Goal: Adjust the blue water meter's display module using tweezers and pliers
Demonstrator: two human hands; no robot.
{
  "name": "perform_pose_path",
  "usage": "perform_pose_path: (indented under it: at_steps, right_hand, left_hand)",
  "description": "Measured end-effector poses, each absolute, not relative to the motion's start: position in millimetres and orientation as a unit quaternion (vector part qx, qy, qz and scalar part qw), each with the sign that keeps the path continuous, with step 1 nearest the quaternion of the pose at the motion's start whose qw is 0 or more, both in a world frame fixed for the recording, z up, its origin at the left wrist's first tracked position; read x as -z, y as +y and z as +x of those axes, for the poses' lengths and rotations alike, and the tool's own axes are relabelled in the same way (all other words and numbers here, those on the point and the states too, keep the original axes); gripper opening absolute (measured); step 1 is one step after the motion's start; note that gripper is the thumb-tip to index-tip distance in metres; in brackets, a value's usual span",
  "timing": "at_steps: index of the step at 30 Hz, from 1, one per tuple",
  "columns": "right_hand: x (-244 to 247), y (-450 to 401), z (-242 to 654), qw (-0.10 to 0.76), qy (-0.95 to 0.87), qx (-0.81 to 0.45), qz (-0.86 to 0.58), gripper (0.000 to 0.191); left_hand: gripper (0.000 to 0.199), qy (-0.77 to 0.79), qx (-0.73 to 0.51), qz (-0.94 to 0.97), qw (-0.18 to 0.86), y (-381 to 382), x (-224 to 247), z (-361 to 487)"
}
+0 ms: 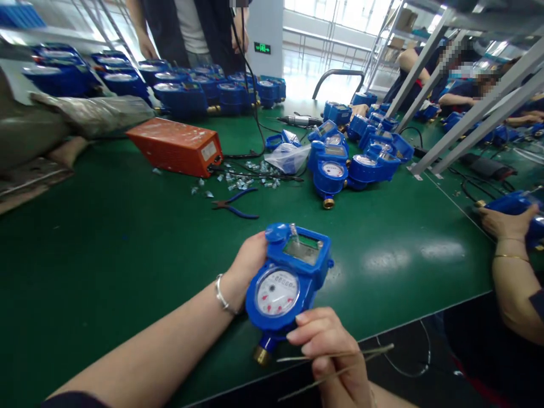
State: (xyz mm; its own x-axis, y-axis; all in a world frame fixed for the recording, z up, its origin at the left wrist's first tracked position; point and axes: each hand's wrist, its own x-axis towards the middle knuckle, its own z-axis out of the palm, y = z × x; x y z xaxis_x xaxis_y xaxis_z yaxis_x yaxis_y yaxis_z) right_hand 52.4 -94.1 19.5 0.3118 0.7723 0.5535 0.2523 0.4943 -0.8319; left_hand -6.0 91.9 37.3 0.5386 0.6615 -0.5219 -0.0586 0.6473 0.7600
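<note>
Left hand (249,262) grip closed round blue water meter (287,280), right hand (327,351) pinching tweezers (340,362) — green table (127,226).

A blue plastic water meter with a round dial (285,280) is sitting at the near edge of the flat green worktable (106,243), between the left hand (249,262) on its left side and the right hand (327,345) just before it. A pair of thin metal tweezers (340,362) is lying in the right hand, reaching right past the table edge. Behind the meter, blue-handled pliers (236,205) are lying on the table; behind them, small metal clips (246,177) are lying scattered. An orange rectangular metal box (175,146) is sitting left of the clips, and a cluster of blue meters (352,158) is lying to their right. A co-worker's hand (505,222) is resting at the far right.
</note>
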Motion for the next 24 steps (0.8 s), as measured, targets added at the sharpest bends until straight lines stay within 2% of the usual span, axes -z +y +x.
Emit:
perform_pose_path:
  at_steps: [5,12,15,20,24]
  right_hand:
    - [-10.4,-82.8,53.8,0.660,-0.608,-0.124,-0.423,0.019]
    - [-19.5,-69.4,48.2,0.598,-0.636,-0.240,-0.424,0.017]
    - [-35.1,-74.9,55.0,0.581,-0.636,-0.240,-0.448,0.017]
    - [-63.0,-85.9,80.6,0.559,-0.662,-0.069,-0.495,0.029]
    - [-76.1,-77.7,93.4,0.485,-0.633,-0.097,-0.596,0.023]
  left_hand:
    - [0.034,0.351,-0.131,0.490,0.787,107.1,-38.4,30.8]
    - [0.042,0.212,0.004,0.674,0.708,130.8,-53.2,65.1]
    - [0.041,0.196,0.004,0.710,0.676,139.6,-54.1,58.6]
    - [0.037,0.218,-0.028,0.718,0.661,138.4,-51.8,37.3]
    - [0.039,0.259,-0.095,0.690,0.669,134.6,-50.4,27.7]
